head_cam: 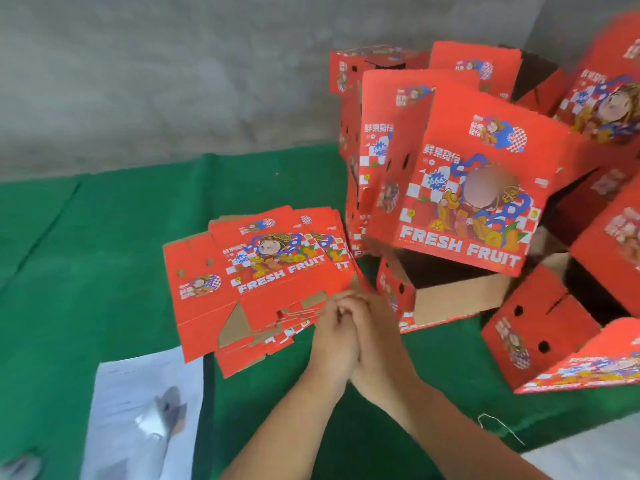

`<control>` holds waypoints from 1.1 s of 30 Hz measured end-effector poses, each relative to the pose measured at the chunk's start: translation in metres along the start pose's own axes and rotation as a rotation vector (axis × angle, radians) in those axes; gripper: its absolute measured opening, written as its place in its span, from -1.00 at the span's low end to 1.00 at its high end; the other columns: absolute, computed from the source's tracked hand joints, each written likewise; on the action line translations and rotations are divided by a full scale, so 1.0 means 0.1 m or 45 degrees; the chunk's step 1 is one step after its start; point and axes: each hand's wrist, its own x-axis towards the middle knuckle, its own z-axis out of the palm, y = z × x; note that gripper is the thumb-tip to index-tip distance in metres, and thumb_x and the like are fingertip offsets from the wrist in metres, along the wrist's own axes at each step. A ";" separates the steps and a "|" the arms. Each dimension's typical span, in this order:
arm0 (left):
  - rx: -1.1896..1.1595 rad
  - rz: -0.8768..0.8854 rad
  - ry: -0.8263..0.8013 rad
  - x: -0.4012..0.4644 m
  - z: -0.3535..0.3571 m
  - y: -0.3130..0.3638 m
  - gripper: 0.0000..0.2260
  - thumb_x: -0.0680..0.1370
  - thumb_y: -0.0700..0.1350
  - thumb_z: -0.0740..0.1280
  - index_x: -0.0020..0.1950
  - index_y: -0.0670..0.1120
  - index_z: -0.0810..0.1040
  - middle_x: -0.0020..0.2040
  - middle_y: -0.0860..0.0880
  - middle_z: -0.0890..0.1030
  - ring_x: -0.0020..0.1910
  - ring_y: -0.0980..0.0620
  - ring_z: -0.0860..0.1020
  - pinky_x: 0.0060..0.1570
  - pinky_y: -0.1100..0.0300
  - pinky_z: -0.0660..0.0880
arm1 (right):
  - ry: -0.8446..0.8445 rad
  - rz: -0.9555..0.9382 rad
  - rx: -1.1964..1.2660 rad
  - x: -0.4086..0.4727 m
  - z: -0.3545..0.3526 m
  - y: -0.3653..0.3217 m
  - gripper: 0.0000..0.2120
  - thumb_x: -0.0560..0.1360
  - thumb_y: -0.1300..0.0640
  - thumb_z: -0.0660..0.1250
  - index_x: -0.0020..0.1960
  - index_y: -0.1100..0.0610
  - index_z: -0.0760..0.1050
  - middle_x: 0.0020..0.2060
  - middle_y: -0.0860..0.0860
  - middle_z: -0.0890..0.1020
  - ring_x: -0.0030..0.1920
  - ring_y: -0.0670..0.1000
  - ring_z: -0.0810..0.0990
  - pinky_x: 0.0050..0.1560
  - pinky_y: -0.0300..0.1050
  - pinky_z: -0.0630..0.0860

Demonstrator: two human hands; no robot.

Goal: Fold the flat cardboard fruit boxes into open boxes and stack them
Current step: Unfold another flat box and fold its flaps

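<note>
While the stack of flat fruit boxes [256, 271] lies on the green cloth [104, 237] with "FRESH FRUIT" facing the person, the left hand [337, 336] and right hand [375, 336], pressed together, pinch its near right corner with curled fingers.

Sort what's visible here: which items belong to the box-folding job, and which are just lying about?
Job:
- stack of flat boxes
- folded boxes, piled at right
- left hand and right hand, together at the stack's near edge

Lying about:
- white sheet
- green cloth
</note>
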 end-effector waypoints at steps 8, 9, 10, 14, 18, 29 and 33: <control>-0.172 -0.183 0.276 0.28 -1.25 -0.56 -0.71 0.59 -0.35 0.22 0.17 -0.06 0.62 0.13 -0.06 0.71 0.15 -0.10 0.67 0.24 -0.06 0.58 | -0.581 0.279 0.247 0.16 1.08 -0.18 -0.47 0.55 0.14 0.32 0.49 -0.07 0.31 0.41 -0.14 0.38 0.38 -0.11 0.43 0.40 -0.05 0.42; -0.171 -0.176 0.285 0.33 -1.39 -0.57 -0.66 0.59 -0.34 0.22 0.19 0.00 0.64 0.13 -0.03 0.72 0.12 -0.09 0.69 0.17 -0.05 0.62 | -0.621 0.360 0.237 0.23 1.17 -0.13 -0.46 0.56 0.11 0.31 0.51 -0.07 0.29 0.43 -0.13 0.37 0.39 -0.09 0.43 0.42 -0.07 0.39; -0.169 -0.178 0.330 0.39 -1.56 -0.57 -0.65 0.59 -0.29 0.24 0.21 0.07 0.65 0.13 -0.01 0.72 0.09 -0.07 0.71 0.11 -0.04 0.63 | -0.655 0.416 0.208 0.33 1.26 -0.05 -0.46 0.57 0.10 0.31 0.51 -0.07 0.29 0.43 -0.11 0.37 0.38 -0.06 0.43 0.41 -0.08 0.38; 0.165 -0.387 0.735 0.76 -2.29 -0.64 -0.43 0.37 0.15 0.29 0.39 0.12 0.51 0.30 -0.09 0.61 0.28 -0.17 0.57 0.34 -0.12 0.47 | -0.638 0.621 0.212 0.79 1.53 0.25 -0.63 0.56 0.21 0.33 0.34 0.02 0.46 0.28 0.06 0.51 0.05 0.01 0.60 -0.05 -0.15 0.53; -0.007 -0.511 0.757 1.01 -2.61 -0.77 -0.47 0.38 0.07 0.39 0.30 -0.09 0.44 0.21 -0.18 0.61 0.11 -0.17 0.61 0.06 -0.03 0.58 | -0.465 0.808 0.053 1.21 1.58 0.67 -0.40 0.60 -0.01 0.32 0.58 0.06 0.23 0.44 0.10 0.40 0.31 0.16 0.54 0.19 0.14 0.59; 0.000 -0.229 0.661 1.33 -2.93 -1.03 -0.79 0.69 0.03 0.27 0.32 0.12 0.54 0.20 0.11 0.65 0.04 0.19 0.64 -0.09 0.31 0.52 | -0.481 1.160 -0.094 1.90 1.71 1.03 -0.29 0.43 -0.40 0.24 0.50 -0.12 0.31 0.42 0.05 0.34 0.45 0.26 0.25 0.43 0.28 0.29; 0.033 -0.219 0.710 1.32 -3.02 -0.97 -0.73 0.70 0.14 0.21 0.39 0.20 0.48 0.26 0.16 0.59 0.25 0.06 0.58 0.27 0.08 0.46 | -0.498 1.112 -0.069 1.85 1.67 1.03 -0.39 0.52 -0.37 0.27 0.43 -0.04 0.35 0.34 0.09 0.46 0.39 0.25 0.38 0.38 0.26 0.38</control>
